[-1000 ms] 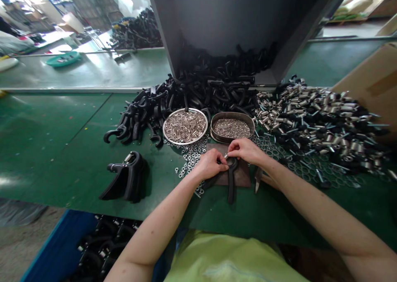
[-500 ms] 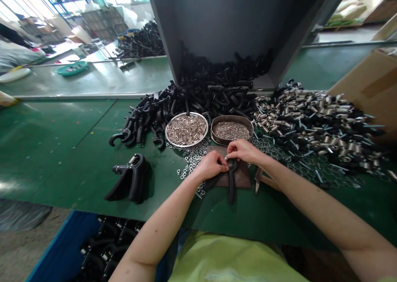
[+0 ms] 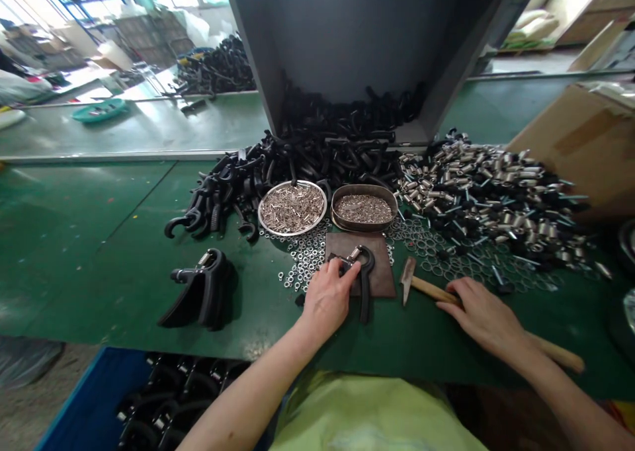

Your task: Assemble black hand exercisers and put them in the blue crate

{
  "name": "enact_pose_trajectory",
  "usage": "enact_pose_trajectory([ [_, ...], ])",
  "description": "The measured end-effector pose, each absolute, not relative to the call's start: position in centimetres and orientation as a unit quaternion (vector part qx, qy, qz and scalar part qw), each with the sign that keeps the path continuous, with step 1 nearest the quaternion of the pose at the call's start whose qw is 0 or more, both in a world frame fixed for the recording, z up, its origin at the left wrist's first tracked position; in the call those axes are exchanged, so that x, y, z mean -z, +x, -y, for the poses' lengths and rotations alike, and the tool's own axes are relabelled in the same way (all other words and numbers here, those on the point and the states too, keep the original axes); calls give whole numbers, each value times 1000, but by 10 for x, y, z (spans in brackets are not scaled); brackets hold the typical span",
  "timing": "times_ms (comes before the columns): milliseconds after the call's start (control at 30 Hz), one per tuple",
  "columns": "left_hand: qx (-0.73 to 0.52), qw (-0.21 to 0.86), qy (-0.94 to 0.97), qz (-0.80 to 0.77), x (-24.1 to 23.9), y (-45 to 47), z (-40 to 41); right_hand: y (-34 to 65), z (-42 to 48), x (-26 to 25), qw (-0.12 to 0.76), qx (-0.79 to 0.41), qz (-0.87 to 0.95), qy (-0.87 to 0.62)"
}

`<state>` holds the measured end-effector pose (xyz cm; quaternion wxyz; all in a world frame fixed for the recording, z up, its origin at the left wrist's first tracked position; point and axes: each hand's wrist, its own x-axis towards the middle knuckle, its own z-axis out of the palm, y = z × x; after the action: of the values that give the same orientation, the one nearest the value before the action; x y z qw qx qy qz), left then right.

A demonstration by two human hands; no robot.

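Note:
My left hand [image 3: 328,297] pins a black plastic clip [image 3: 366,286] to a square metal plate [image 3: 384,276], thumb and fingers closed on it. The clip has a curved jaw, a long handle and a small coil spring [image 3: 355,252]; part of it is hidden under the fingers. To the right, my right hand [image 3: 483,312] closes over the wooden handle of a hammer [image 3: 431,289] lying on the table. The hammer's metal head points left, near the plate. Beside the left forearm stands a stack of similar black clips [image 3: 211,289] with a spring.
A round dish of pins [image 3: 292,207] and an oval tin of small metal parts [image 3: 364,209] stand behind the plate. Loose nuts [image 3: 305,259], rings [image 3: 439,246], black parts [image 3: 317,157] and springs [image 3: 476,173] surround them. A blue bin [image 3: 79,398] sits below left; a cardboard box [image 3: 575,140] right.
My right hand has left the clip and moved right and down onto the hammer handle. My left hand has shifted to hold the clip down, and its spring now shows.

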<state>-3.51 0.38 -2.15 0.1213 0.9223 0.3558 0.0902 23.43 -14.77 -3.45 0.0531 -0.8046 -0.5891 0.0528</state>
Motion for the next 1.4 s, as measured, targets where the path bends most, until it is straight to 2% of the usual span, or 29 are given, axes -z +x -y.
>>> enact_pose_trajectory([
  [67, -68, 121, 924, -356, 24, -35, -5, 230, 152, 31, 62, -56, 560, -824],
  [133, -58, 123, 928, -348, 23, -34, -7, 217, 141, 12, 108, -84, 547, -826],
  [200, -54, 129, 929, -342, 22, -33, -9, 201, 124, -13, 201, -110, 558, -797],
  [267, -53, 132, 929, -342, 21, -32, -9, 186, 106, -30, 324, -75, 558, -760],
  [333, -53, 131, 928, -344, 20, -32, -9, 175, 90, -33, 376, -32, 565, -733],
  [500, -56, 126, 928, -346, 22, -32, -8, 168, 68, -20, 212, -96, 646, -727],
  [667, -63, 132, 927, -345, 24, -32, -9, 165, 71, -23, 283, -34, 613, -737],
  [800, -68, 122, 927, -349, 24, -32, -7, 172, 67, 3, 150, -83, 624, -762],
  [867, -73, 118, 925, -352, 25, -34, -5, 175, 65, 5, 117, -103, 624, -766],
  [967, -102, 140, 914, -366, 28, -37, -3, 172, 72, -17, 170, -114, 630, -749],
  [1133, -167, 174, 873, -425, 34, -40, 0, 156, 100, -42, 363, -36, 599, -713],
  [1200, -156, 169, 872, -432, 34, -38, 0, 154, 102, -31, 331, -27, 627, -705],
  [1300, -142, 161, 878, -427, 33, -36, -1, 155, 97, -17, 189, -89, 674, -709],
  [1333, -141, 160, 880, -425, 32, -36, -2, 155, 96, -17, 172, -98, 671, -715],
  [1400, -138, 158, 881, -424, 30, -36, -3, 154, 94, -21, 195, -85, 660, -720],
])
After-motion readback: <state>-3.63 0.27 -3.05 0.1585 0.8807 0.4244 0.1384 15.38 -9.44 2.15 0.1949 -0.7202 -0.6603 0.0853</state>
